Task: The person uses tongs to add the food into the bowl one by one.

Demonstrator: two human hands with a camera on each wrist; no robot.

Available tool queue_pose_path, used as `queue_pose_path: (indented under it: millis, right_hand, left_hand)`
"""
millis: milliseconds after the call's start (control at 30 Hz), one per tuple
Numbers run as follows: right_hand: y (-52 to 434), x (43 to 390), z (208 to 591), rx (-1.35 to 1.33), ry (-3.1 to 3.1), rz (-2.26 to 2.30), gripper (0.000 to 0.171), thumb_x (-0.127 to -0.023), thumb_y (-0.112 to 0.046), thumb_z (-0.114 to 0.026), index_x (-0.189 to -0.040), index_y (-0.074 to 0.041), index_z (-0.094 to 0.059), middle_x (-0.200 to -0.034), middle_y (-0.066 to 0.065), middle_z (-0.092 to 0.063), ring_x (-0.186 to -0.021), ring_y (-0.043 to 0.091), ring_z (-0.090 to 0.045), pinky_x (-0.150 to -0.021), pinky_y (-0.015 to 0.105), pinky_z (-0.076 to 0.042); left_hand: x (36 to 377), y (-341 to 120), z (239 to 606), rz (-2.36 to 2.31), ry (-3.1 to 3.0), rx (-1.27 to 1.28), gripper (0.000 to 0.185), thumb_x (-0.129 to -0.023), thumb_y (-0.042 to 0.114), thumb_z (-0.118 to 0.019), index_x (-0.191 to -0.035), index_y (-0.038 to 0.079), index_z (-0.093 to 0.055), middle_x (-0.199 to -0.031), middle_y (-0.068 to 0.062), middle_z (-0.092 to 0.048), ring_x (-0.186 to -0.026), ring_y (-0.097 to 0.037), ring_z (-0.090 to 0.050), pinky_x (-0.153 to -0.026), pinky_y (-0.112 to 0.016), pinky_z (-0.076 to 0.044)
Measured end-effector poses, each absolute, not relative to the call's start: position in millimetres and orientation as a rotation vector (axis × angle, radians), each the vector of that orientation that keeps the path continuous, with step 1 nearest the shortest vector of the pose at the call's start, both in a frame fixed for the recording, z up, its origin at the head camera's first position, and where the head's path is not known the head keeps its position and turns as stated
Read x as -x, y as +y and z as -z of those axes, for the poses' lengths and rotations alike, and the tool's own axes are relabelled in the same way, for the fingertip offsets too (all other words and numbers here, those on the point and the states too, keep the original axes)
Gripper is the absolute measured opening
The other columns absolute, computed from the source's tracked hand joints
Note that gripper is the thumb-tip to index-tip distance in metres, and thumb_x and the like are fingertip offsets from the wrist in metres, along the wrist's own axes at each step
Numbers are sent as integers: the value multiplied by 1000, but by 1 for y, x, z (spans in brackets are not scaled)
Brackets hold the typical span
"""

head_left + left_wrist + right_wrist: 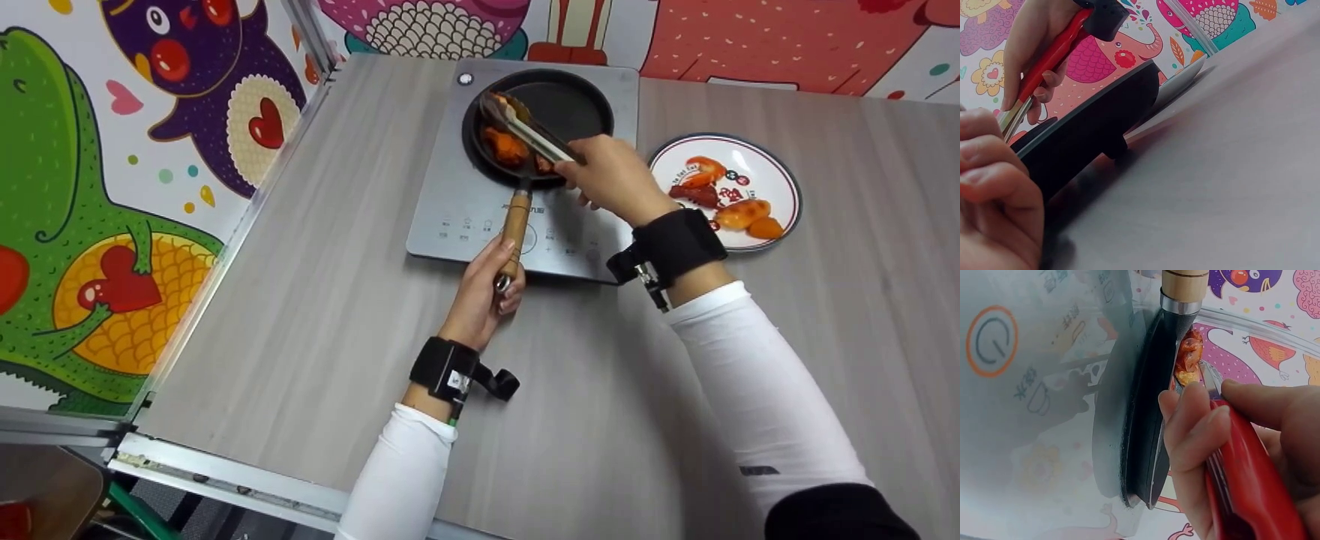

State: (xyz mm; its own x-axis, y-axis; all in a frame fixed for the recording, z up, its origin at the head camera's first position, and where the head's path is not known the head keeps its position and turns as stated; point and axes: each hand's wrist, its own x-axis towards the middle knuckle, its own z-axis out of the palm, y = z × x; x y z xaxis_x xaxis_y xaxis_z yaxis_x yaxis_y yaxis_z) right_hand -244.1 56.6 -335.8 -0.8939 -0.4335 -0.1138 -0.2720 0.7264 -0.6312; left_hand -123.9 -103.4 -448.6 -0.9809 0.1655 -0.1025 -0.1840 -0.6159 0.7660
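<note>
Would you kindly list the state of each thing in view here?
left hand: grips the pan handle
right hand: holds the tongs
tongs: tips in the pan, at the food
pan: on the cooktop, food inside
cooktop: flat on the table
plate: holds food pieces

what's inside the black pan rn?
Inside the pan: orange-brown food pieces on its left side, with the tongs from the right hand reaching in. The hand and tongs cover part of the near edge, so anything there is hidden.
</note>
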Motion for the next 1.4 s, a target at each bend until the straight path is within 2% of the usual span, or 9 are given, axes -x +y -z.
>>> queue_pose_path:
  millis: [767, 967, 1200, 1400]
  right_hand:
    - [81, 240, 338, 512, 2765, 857, 24, -91, -32, -49, -98, -10, -56, -82, 10, -60, -60, 22, -60, -45, 26, -46]
    - [88, 238, 345, 495, 2785, 885, 28, -89, -34, -51, -106, -12, -56, -79, 9, -58, -54, 17, -56, -44, 26, -46]
    - [101, 231, 350, 497, 2811, 936, 42, -87, -42, -53, -119, -15, -53, -86, 6, -58, -59, 19, -58, -47, 28, -47]
    - [123, 218, 355, 512, 2936, 930, 53, -83, -47, -56, -124, -13, -51, -81, 5, -60, -60, 18, -56, -53, 31, -44]
  left_hand:
    - [123, -104, 448, -2654, 1307, 14, 53, -88, 33, -54, -134, 13, -36, -57, 2, -41, -42, -5, -35, -35, -17, -27]
    - [122, -105, 449, -2645, 1311, 22, 51, -89, 33, -53, -133, 13, -37, -57, 2, -41, -42, -5, -34, -34, -17, -26]
    - [122, -106, 449, -2645, 1291, 26, 52, -88, 33, -54, -133, 15, -37, -57, 2, -41, -42, -6, -35, -35, -16, -26]
    - [123, -104, 447, -2637, 1287, 37, 50, -88, 33, -54, -132, 17, -38, -57, 2, -42, -42, -6, -35, -35, -17, -26]
